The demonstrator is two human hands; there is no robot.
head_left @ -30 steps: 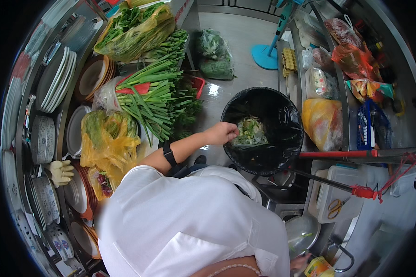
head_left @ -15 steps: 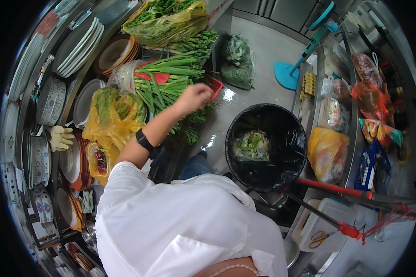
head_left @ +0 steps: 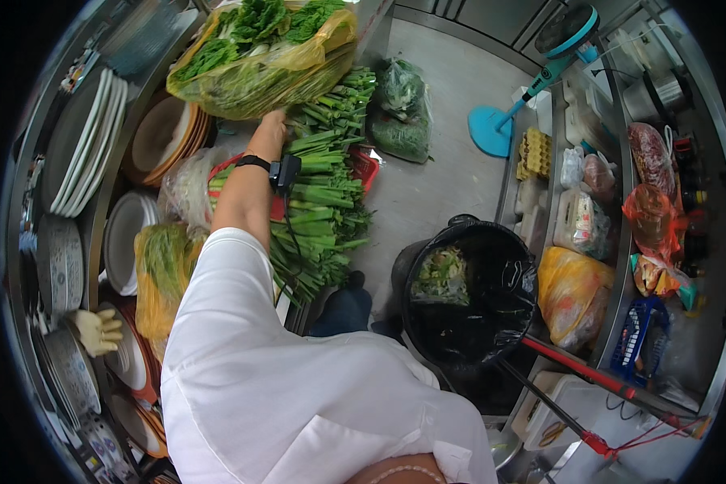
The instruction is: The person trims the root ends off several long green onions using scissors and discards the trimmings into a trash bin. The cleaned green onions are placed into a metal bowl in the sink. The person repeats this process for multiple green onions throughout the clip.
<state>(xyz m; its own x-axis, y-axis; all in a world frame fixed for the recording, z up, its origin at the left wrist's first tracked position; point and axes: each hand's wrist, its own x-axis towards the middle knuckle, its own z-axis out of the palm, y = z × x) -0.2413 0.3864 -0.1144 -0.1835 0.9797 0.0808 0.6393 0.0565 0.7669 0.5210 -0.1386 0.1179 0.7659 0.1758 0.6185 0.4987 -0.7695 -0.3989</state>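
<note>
The left hand (head_left: 273, 125) is stretched far forward and reaches the yellow plastic bag of leafy greens (head_left: 258, 48), which lies on top of the pile at the far end of the counter (head_left: 452, 145). The hand touches the lower edge of this bag, but the fingers are hidden under it, so I cannot tell if they are open or closed around something. On the wrist there is a black band (head_left: 268, 165) with a small device and a thin cable hanging down. Just beside the arm lies a big heap of long green stalks (head_left: 327, 185), partly over a red crate (head_left: 365, 165). To the left stand stacks of plates (head_left: 85, 145) and bowls (head_left: 165, 137), and another yellow bag of greens (head_left: 161, 270) lies near the sleeve. To the right, well apart from the hand, is a black bin (head_left: 472, 294) lined with a black bag, with green scraps inside. The right hand is not visible.
</note>
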